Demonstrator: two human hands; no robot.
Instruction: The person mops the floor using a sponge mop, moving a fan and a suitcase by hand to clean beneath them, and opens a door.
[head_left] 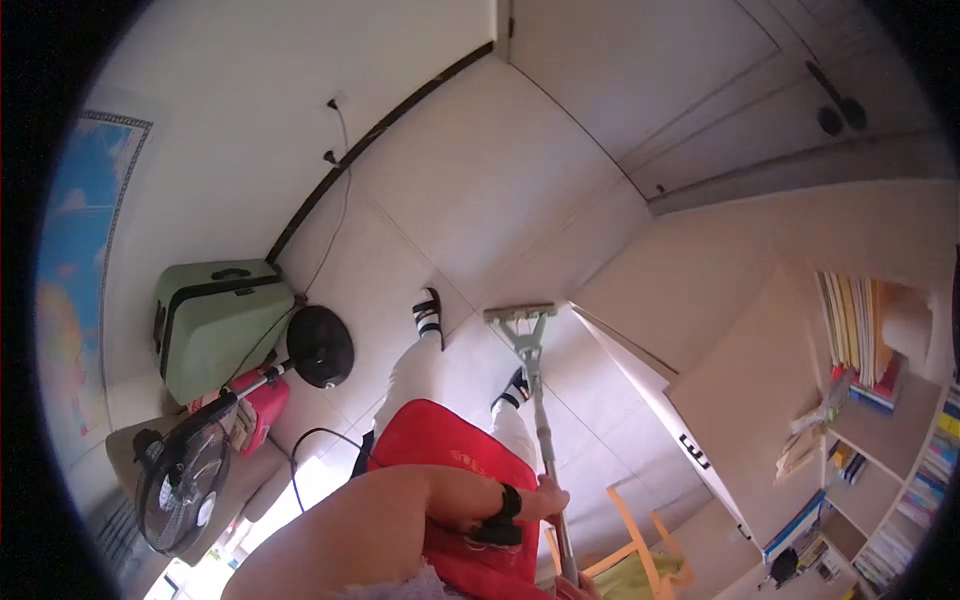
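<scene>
A mop (543, 425) with a long pale pole reaches down to the tiled floor, its wide flat head (520, 313) resting just ahead of the person's feet. Around the middle of the pole is my right or left hand, with a black wrist band on its arm; that hand (551, 497) has its fingers wrapped round it. Lower in the view, at the bottom edge, the other hand (575, 588) closes on the pole's upper end, partly cut off by the frame. A red apron (440, 440) covers the front of the body.
A standing fan (183, 485) with a round black base (320, 347) and a green suitcase (220, 325) stand at the left. A cable runs along the left wall. Cabinets and a bookshelf (880, 430) fill the right side. A wooden chair (640, 550) is at the lower right.
</scene>
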